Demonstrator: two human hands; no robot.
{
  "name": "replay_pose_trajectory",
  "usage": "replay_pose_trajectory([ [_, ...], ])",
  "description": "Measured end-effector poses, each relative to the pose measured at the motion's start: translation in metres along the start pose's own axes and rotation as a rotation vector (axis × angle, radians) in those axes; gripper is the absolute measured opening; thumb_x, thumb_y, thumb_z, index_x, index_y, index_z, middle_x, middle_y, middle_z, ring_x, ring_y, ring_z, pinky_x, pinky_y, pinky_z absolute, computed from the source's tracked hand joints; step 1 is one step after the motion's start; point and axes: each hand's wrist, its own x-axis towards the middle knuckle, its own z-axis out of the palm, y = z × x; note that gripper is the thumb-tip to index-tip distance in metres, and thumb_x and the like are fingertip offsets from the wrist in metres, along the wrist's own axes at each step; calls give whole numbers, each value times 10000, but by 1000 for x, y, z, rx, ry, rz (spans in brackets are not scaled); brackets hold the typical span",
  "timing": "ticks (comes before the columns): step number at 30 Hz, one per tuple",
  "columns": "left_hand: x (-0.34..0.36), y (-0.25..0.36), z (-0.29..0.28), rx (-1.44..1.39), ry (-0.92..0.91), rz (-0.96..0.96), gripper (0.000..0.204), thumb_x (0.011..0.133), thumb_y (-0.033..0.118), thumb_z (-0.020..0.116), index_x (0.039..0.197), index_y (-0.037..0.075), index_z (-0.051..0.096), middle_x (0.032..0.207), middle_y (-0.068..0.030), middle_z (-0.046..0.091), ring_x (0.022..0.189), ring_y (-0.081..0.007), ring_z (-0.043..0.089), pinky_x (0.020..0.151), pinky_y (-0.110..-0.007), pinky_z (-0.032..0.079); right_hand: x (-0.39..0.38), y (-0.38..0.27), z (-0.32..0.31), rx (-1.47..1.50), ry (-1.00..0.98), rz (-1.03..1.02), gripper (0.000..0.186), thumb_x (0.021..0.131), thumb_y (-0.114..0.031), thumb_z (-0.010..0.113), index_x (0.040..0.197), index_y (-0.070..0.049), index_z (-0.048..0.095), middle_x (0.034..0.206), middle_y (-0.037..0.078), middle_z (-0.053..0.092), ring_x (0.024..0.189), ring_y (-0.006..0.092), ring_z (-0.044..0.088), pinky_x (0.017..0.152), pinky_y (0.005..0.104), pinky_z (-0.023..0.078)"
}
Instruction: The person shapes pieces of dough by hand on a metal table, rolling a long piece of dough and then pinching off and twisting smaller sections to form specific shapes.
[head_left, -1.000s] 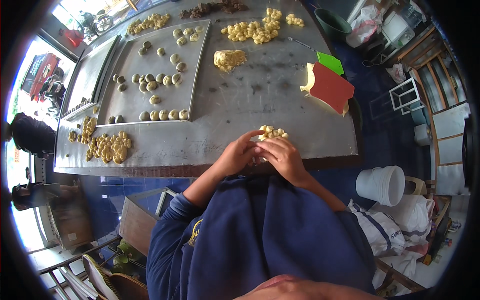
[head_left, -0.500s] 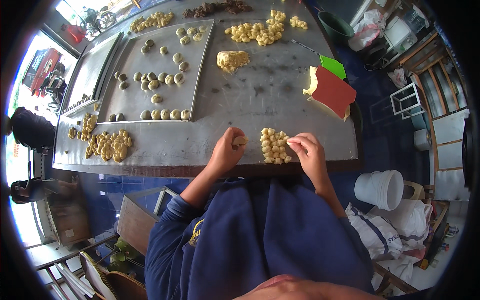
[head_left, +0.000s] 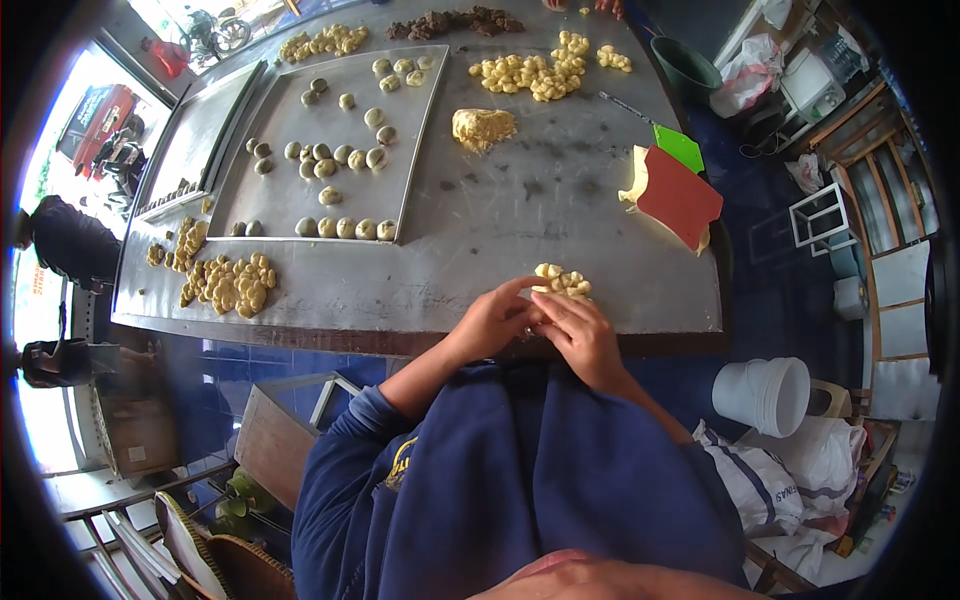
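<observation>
Both my hands meet over the near edge of the metal table, their fingers bent together. My left hand (head_left: 492, 320) is closed around a piece of yellow dough, which the fingers now mostly hide. Against it press the fingertips of my right hand (head_left: 585, 338), working the dough between the two hands. Just beyond the fingers lies a small cluster of pale yellow dough lumps (head_left: 563, 277), partly covered by my hands.
A metal tray (head_left: 400, 215) at left carries round dough balls. Flattened dough pieces (head_left: 228, 285) lie near it. Farther off are a dough block (head_left: 484, 128), more dough lumps (head_left: 530, 76), brown filling (head_left: 455, 22), and red (head_left: 680, 195) and green (head_left: 678, 148) sheets. Another person's hands (head_left: 608, 6) show at the far edge.
My hands were apart, the left with a dough piece, the right pinching at the lump cluster. They have come together in front of it. Another person's hands have appeared at the far edge.
</observation>
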Motion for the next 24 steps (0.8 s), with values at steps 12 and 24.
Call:
replay_pose_trajectory([
  [12,6,-5,-8,309,171,211,149,899,38,571,1034,19,631,816,-109,679,750,-212,666,677,-344,508,-22,27,-12,941,23,674,180,946,-116,640,1058,24,624,888,58,668,735,85,592,710,233,507],
  [24,69,-1,-56,467,405,239,187,805,78,720,968,4,663,879,-117,684,769,-227,661,716,-342,526,-41,33,-23,-96,-10,597,208,838,-31,673,1046,-24,674,1017,184,681,955,349,660,799,404,515],
])
